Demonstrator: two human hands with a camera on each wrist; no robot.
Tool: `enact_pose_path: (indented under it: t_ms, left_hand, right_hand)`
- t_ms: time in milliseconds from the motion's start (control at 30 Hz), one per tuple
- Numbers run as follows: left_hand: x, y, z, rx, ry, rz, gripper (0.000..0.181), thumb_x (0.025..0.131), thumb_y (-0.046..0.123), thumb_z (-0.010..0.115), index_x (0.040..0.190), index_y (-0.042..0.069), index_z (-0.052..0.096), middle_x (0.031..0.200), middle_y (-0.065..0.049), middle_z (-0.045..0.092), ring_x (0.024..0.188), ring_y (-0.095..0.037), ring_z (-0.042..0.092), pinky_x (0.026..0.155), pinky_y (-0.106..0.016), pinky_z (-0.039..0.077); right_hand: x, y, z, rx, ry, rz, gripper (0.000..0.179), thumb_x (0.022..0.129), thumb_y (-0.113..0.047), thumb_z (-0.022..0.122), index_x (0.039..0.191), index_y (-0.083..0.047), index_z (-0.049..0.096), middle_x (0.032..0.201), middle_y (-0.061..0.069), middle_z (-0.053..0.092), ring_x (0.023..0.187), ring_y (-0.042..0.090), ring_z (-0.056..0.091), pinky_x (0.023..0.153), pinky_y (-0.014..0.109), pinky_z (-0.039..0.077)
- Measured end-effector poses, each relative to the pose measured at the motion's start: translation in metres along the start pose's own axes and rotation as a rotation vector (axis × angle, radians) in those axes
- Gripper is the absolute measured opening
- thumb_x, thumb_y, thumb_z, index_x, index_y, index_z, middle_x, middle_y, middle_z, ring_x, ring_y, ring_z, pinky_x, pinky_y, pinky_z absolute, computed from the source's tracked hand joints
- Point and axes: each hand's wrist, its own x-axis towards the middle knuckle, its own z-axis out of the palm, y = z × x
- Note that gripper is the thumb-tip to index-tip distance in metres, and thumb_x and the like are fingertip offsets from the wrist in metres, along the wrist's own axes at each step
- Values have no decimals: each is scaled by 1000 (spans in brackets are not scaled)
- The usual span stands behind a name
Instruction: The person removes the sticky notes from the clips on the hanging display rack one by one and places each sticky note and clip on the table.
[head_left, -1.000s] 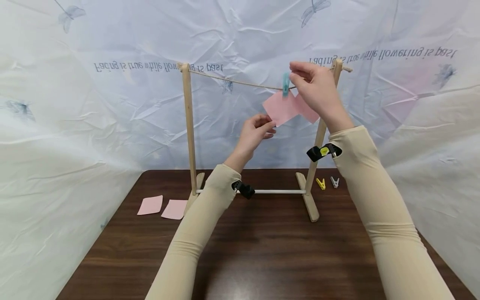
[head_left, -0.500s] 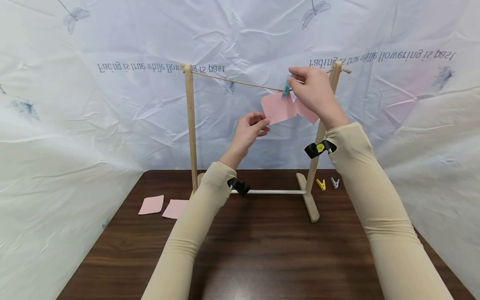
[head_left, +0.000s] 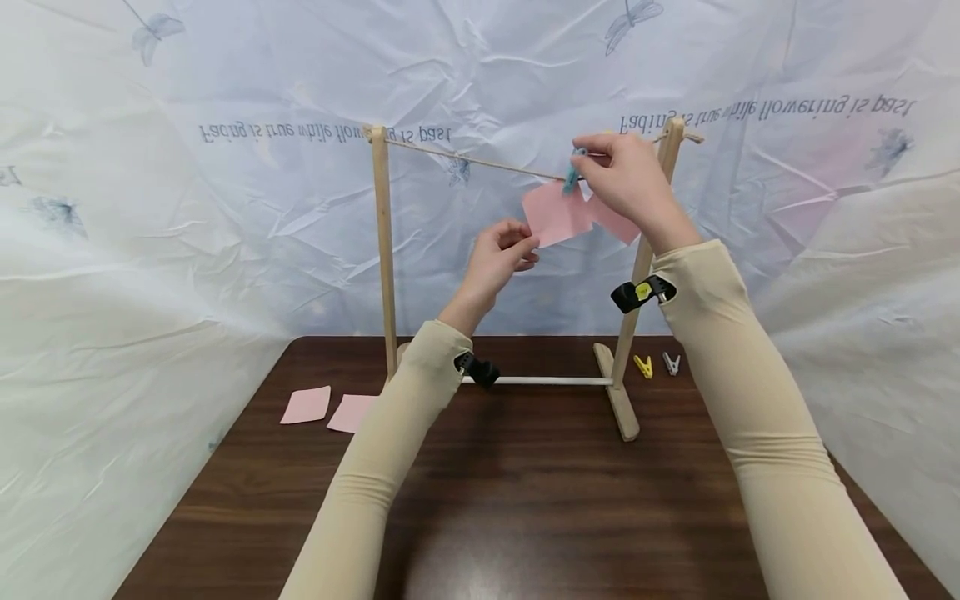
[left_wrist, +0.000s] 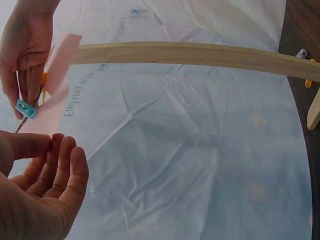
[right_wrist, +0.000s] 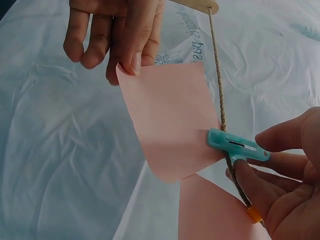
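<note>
A pink paper square (right_wrist: 170, 110) hangs at the rope (right_wrist: 218, 75), with a teal clothespin (right_wrist: 235, 144) gripping its edge there. My left hand (head_left: 495, 258) pinches the paper's lower left corner between thumb and finger. At the clothespin's handle ends, my right hand (head_left: 630, 179) holds it between thumb and fingers. Close by on the right hangs a second pink paper (right_wrist: 205, 212), partly behind the right hand in the head view. An orange-yellow clothespin (right_wrist: 254, 214) sits on the rope at that paper.
The rope runs between two wooden posts (head_left: 384, 250) of a stand with a white bottom bar (head_left: 551, 381). Two pink papers (head_left: 306, 405) lie at left on the brown table (head_left: 525, 500). A yellow clothespin (head_left: 643, 366) and a grey clothespin (head_left: 671, 363) lie at right.
The left hand has shifted slightly left, turning the paper more level. The right hand has come down a little onto the teal clothespin, which now tilts.
</note>
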Motion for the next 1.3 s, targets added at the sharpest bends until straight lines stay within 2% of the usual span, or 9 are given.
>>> enact_pose_path:
  t_ms: [100, 267, 367, 533, 700, 800, 900, 1167, 1300]
  left_hand:
    - [-1, -1, 0, 1, -7, -1, 10, 99, 6, 65, 103, -2, 61, 104, -25, 65, 76, -17, 67, 79, -37, 60]
    - [-1, -2, -1, 5, 2, -7, 7, 99, 7, 65, 103, 2, 62, 99, -17, 68, 76, -17, 67, 77, -34, 60]
    - [-1, -2, -1, 7, 4, -6, 7, 99, 7, 65, 103, 2, 62, 103, -22, 67, 77, -18, 67, 78, -34, 60]
    - [-1, 0, 0, 10, 7, -2, 7, 99, 7, 65, 103, 2, 62, 104, -23, 67, 83, -28, 68, 78, -35, 60]
    - [-1, -1, 0, 16, 7, -7, 8, 99, 7, 65, 103, 1, 62, 105, -25, 67, 80, -25, 68, 78, -34, 60]
    - [-2, -3, 0, 10, 7, -9, 7, 98, 5, 65, 102, 1, 61, 98, -19, 68, 74, -17, 67, 77, -34, 60]
    - [-2, -4, 0, -2, 8, -8, 6, 98, 4, 66, 100, 1, 61, 92, -14, 67, 72, -16, 66, 78, -38, 60]
    - [-4, -1, -1, 17, 12, -9, 11, 99, 7, 66, 106, 1, 61, 108, -27, 65, 75, -16, 66, 78, -34, 60]
    - [-4, 0, -1, 8, 15, -10, 9, 98, 7, 66, 104, 1, 61, 101, -21, 67, 76, -20, 67, 78, -35, 60]
  right_hand:
    - [0, 2, -1, 14, -11, 11, 45, 105, -33, 52, 145, -13, 56, 145, 8, 56, 128, 21, 58, 105, 41, 48]
    - [0, 3, -4, 74, -52, 34, 48, 104, -35, 54, 148, -15, 53, 145, 8, 56, 131, 22, 56, 108, 41, 44]
    - [-1, 4, -8, 121, -84, 19, 49, 104, -33, 55, 148, -13, 52, 147, 10, 54, 133, 24, 54, 110, 40, 43]
    - [-1, 6, -13, 167, -100, -15, 47, 104, -30, 58, 147, -11, 53, 148, 10, 53, 133, 23, 54, 108, 36, 44]
    - [-1, 9, -10, 214, -41, -10, 42, 101, -27, 65, 140, -13, 61, 142, 6, 59, 125, 18, 60, 104, 32, 47]
    - [-4, 12, -6, 280, 13, -12, 38, 98, -24, 69, 134, -12, 66, 134, 5, 65, 117, 14, 63, 100, 29, 49]
    - [-6, 14, -3, 361, 69, -27, 35, 95, -19, 73, 128, -9, 70, 125, 5, 69, 109, 12, 66, 95, 26, 51]
    - [-7, 10, 2, 476, 166, -78, 25, 91, -12, 77, 115, -6, 76, 109, 1, 74, 97, 9, 69, 90, 22, 54]
    - [-7, 8, 2, 506, 225, -108, 22, 89, -11, 78, 111, -6, 78, 102, -2, 76, 93, 9, 69, 88, 21, 54]
